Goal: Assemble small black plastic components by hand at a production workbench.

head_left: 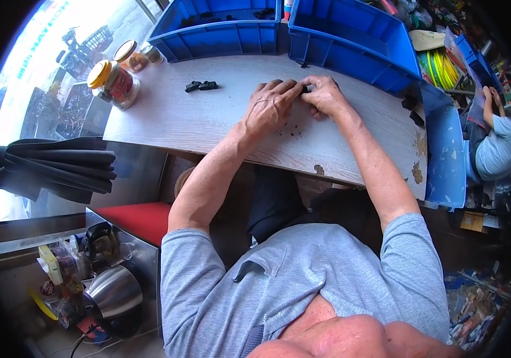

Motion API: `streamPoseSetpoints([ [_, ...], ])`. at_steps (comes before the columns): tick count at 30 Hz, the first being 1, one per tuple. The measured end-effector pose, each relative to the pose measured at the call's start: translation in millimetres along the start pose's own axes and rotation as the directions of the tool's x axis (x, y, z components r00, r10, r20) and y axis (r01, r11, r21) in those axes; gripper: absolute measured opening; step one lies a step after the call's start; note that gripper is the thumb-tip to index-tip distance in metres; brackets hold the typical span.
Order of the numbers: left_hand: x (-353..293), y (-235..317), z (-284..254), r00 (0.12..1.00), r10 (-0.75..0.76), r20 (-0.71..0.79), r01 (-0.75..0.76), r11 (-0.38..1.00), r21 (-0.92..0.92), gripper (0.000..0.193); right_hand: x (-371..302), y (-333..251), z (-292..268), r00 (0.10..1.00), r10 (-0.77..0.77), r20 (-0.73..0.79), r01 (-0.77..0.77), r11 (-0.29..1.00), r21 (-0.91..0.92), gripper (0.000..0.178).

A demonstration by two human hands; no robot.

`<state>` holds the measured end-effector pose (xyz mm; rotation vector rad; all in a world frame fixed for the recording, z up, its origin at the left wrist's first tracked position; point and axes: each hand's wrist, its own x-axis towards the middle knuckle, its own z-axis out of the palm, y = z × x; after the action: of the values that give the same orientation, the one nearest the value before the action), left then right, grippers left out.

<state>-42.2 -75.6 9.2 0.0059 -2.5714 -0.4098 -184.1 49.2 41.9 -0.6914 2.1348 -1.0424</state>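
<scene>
My left hand and my right hand meet over the middle of the white wood-grain table. Between their fingertips a small black part shows, mostly covered. The thumb and fingers of my right hand pinch it. My left hand's fingers are bent and pressed together against its other side. Two similar black parts lie side by side on the table, left of my hands. Dark crumbs are scattered on the tabletop just below my fingers.
A blue bin holding black parts and another blue bin stand along the far edge. Lidded jars stand at the far left. Black pieces lie near the right edge, by a blue container. Another person sits beyond it.
</scene>
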Motion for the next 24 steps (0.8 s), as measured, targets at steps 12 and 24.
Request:
streamPoseSetpoints([
  [12,-14.3,11.3,5.4,0.995,0.061,-0.074,-0.062,0.998,-0.001,0.047,-19.0,4.5,1.2,0.999,0.029,-0.036,-0.029,0.999,-0.016,0.037],
  [24,48.1,-27.1,41.3,0.975,-0.200,-0.097,0.220,0.933,0.286,0.037,-56.7,46.4,-45.8,0.967,0.164,-0.197,-0.099,0.947,0.305,0.048],
])
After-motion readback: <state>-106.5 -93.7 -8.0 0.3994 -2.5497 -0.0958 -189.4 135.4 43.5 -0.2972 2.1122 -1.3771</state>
